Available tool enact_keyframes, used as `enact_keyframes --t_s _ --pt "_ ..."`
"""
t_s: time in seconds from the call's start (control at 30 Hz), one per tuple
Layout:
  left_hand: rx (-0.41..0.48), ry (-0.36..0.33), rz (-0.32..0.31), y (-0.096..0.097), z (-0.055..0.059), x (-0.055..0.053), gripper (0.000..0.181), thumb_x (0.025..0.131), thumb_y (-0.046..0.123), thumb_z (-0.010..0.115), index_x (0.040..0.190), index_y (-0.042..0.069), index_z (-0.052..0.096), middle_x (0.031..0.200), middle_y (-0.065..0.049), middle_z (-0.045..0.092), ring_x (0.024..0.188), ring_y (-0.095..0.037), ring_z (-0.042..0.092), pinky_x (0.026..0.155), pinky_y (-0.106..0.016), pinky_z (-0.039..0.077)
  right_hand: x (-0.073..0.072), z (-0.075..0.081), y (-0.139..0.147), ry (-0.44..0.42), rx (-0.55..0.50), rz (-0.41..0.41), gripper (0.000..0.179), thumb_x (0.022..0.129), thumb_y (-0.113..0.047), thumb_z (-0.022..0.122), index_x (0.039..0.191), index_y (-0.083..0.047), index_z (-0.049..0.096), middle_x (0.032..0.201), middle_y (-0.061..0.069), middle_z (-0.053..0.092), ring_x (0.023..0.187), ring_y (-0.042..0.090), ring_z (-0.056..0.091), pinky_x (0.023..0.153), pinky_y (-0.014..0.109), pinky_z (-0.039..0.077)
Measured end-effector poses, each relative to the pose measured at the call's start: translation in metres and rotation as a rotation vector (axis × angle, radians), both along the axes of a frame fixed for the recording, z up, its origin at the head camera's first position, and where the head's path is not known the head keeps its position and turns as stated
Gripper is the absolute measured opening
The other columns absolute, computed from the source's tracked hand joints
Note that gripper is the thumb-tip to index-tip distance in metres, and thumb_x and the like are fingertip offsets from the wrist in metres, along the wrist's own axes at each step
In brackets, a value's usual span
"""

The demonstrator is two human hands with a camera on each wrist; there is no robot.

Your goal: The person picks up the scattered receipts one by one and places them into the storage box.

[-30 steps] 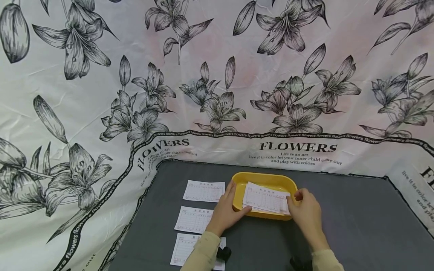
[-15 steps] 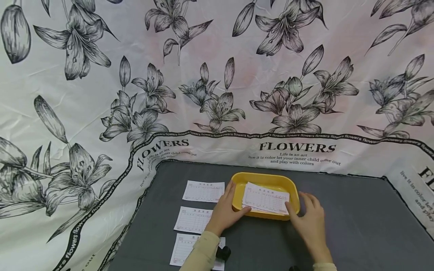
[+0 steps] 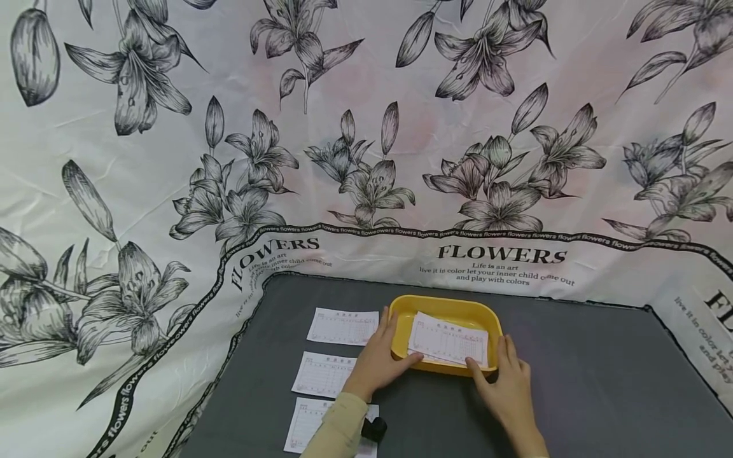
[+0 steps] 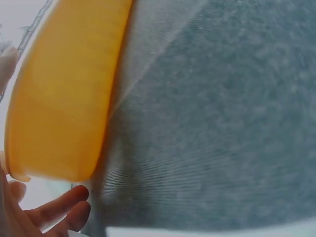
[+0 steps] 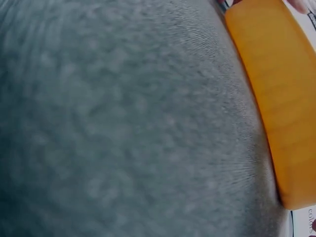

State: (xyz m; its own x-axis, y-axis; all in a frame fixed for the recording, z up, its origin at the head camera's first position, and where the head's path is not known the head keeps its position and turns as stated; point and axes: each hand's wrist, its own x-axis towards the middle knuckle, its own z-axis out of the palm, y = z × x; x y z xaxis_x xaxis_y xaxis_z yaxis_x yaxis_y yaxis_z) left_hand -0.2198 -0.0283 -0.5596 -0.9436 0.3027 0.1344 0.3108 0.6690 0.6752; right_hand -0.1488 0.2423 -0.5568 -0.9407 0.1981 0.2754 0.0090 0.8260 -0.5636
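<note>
A shallow yellow plastic tray [image 3: 441, 300] stands on the dark grey table and holds a small pile of printed paper slips [image 3: 449, 337], lying slightly fanned out. My left hand [image 3: 375, 359] grips its left end, thumb on the near rim and fingers along the side. At the right near corner my right hand [image 3: 508, 385] holds the tray too, its thumb at the near rim and its fingers by the right wall. In the left wrist view the tray's wall [image 4: 64, 98] rises beside my fingers [image 4: 54, 210]. The right wrist view has the tray's wall [image 5: 281, 98] at its right edge.
Three printed slips lie in a column left of the tray: a far one [image 3: 343, 326], a middle one [image 3: 322, 374] and a near one [image 3: 306, 423], partly under my left forearm. A flower-printed cloth [image 3: 487, 191] hangs behind the table [image 3: 601, 381].
My right hand has left the slips' right edge, opened out, and come round the tray's right near corner. The left hand stays on the tray's left end.
</note>
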Motion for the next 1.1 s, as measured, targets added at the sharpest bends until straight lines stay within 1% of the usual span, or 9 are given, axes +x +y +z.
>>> enact_keyframes --t_s 0.13,0.27,0.4,0.47,0.57,0.63,0.7,0.87,1.1 --pt "0.009 -0.016 0.032 -0.007 0.008 0.001 0.108 0.091 0.076 0.065 0.172 0.021 0.019 0.178 -0.01 0.016 0.157 -0.036 0.034 0.122 -0.058 0.038 0.001 0.0 -0.004 0.014 0.0 0.005 0.097 0.098 -0.049 0.072 0.16 0.013 0.029 0.169 0.034 0.024 0.13 0.058 0.037 0.104 0.071 0.038" --pt "0.015 0.018 0.062 -0.016 0.015 0.0 0.102 0.094 0.075 0.062 0.17 0.017 0.027 0.173 -0.01 0.032 0.155 -0.033 0.039 0.124 -0.056 0.037 0.002 -0.001 -0.008 0.047 0.006 0.018 0.091 0.098 -0.045 0.074 0.159 0.012 0.035 0.168 0.032 0.029 0.129 0.055 0.039 0.104 0.07 0.039" --pt "0.016 0.037 0.103 -0.027 0.017 -0.001 0.095 0.097 0.07 0.063 0.168 0.016 0.033 0.168 -0.008 0.042 0.152 -0.031 0.044 0.123 -0.054 0.039 0.002 -0.002 -0.011 0.058 0.005 0.027 0.09 0.098 -0.043 0.074 0.158 0.012 0.037 0.166 0.033 0.032 0.128 0.055 0.041 0.103 0.07 0.039" --pt "0.024 0.042 0.125 -0.032 0.017 -0.002 0.088 0.099 0.065 0.065 0.167 0.016 0.037 0.164 -0.008 0.047 0.143 -0.031 0.053 0.117 -0.053 0.045 0.002 -0.002 -0.013 0.053 -0.004 0.031 0.09 0.098 -0.043 0.074 0.158 0.013 0.036 0.166 0.034 0.031 0.128 0.055 0.041 0.104 0.07 0.039" --pt "0.034 0.064 0.15 -0.04 0.016 -0.004 0.076 0.101 0.053 0.067 0.163 0.016 0.044 0.155 -0.008 0.056 0.122 -0.026 0.064 0.103 -0.048 0.056 0.002 -0.003 -0.014 0.043 -0.016 0.037 0.091 0.098 -0.042 0.074 0.158 0.013 0.034 0.167 0.034 0.03 0.13 0.056 0.04 0.105 0.07 0.039" --pt "0.03 0.086 0.163 -0.045 0.014 -0.005 0.067 0.103 0.044 0.069 0.16 0.015 0.049 0.149 -0.006 0.062 0.108 -0.021 0.066 0.093 -0.043 0.058 0.002 -0.004 -0.014 0.037 -0.021 0.042 0.091 0.099 -0.042 0.074 0.158 0.013 0.034 0.167 0.034 0.029 0.13 0.056 0.04 0.105 0.07 0.039" --pt "0.026 0.11 0.177 -0.051 0.012 -0.006 0.06 0.103 0.036 0.07 0.156 0.013 0.054 0.143 -0.005 0.065 0.103 -0.021 0.066 0.087 -0.04 0.058 0.002 -0.004 -0.014 0.03 -0.024 0.045 0.091 0.099 -0.042 0.074 0.159 0.013 0.033 0.167 0.034 0.028 0.131 0.056 0.04 0.105 0.07 0.039" --pt "0.033 0.151 0.216 -0.063 0.01 -0.012 0.053 0.101 0.024 0.07 0.15 0.007 0.059 0.136 -0.011 0.068 0.099 -0.024 0.068 0.082 -0.039 0.057 0.001 -0.006 -0.01 0.033 -0.037 0.047 0.092 0.098 -0.042 0.074 0.159 0.013 0.032 0.167 0.035 0.028 0.13 0.058 0.039 0.105 0.071 0.038" --pt "0.043 0.135 0.276 -0.07 0.012 -0.025 0.054 0.101 0.019 0.069 0.151 0.001 0.056 0.144 -0.022 0.058 0.111 -0.035 0.07 0.092 -0.05 0.06 -0.003 -0.001 -0.002 0.018 -0.032 0.043 0.095 0.098 -0.043 0.074 0.159 0.015 0.028 0.167 0.036 0.026 0.128 0.061 0.038 0.106 0.072 0.035"
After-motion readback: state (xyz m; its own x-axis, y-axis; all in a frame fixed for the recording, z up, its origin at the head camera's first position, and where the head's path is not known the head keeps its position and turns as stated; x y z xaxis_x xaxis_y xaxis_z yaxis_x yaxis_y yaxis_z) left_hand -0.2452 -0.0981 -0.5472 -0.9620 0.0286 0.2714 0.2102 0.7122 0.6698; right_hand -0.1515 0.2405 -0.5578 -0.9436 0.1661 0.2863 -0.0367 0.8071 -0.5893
